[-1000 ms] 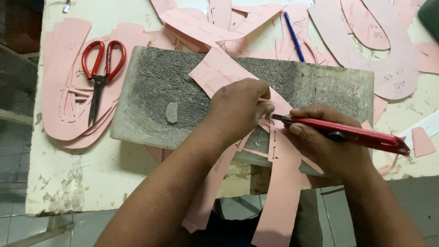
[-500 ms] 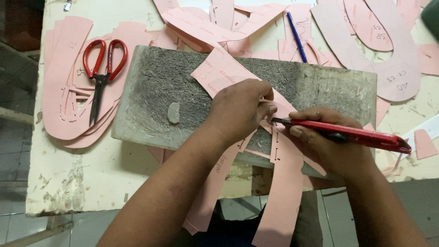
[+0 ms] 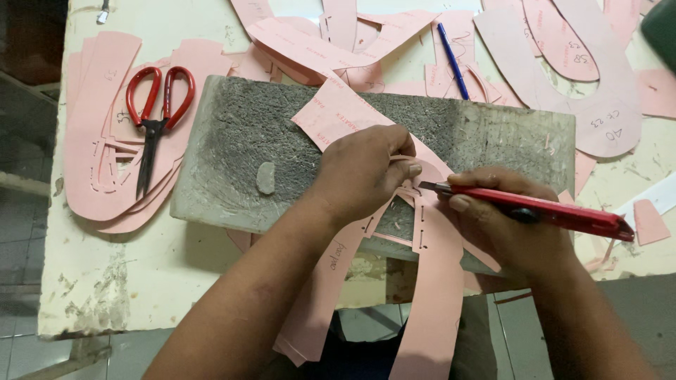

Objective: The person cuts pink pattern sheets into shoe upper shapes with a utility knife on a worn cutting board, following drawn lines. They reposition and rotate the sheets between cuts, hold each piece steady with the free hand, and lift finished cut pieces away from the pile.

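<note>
My left hand (image 3: 362,172) presses flat on a pink paper pattern piece (image 3: 429,281) that lies across a grey scarred cutting block (image 3: 232,148). My right hand (image 3: 507,225) grips a red utility knife (image 3: 556,211), whose blade tip touches the pink paper just right of my left fingertips. The pattern is U-shaped, with small slots cut in it, and its two legs hang over the table's near edge.
Red-handled scissors (image 3: 155,116) lie on a stack of pink pattern pieces (image 3: 95,141) at the left. More pink cut-outs (image 3: 591,77) and a blue pen (image 3: 453,60) cover the back of the worn white table (image 3: 113,281). A small grey pebble-like scrap (image 3: 265,177) sits on the block.
The knife and my right hand have stayed at nearly the same spot on the paper; my left hand keeps pressing. Only a slight shift of view is visible.
</note>
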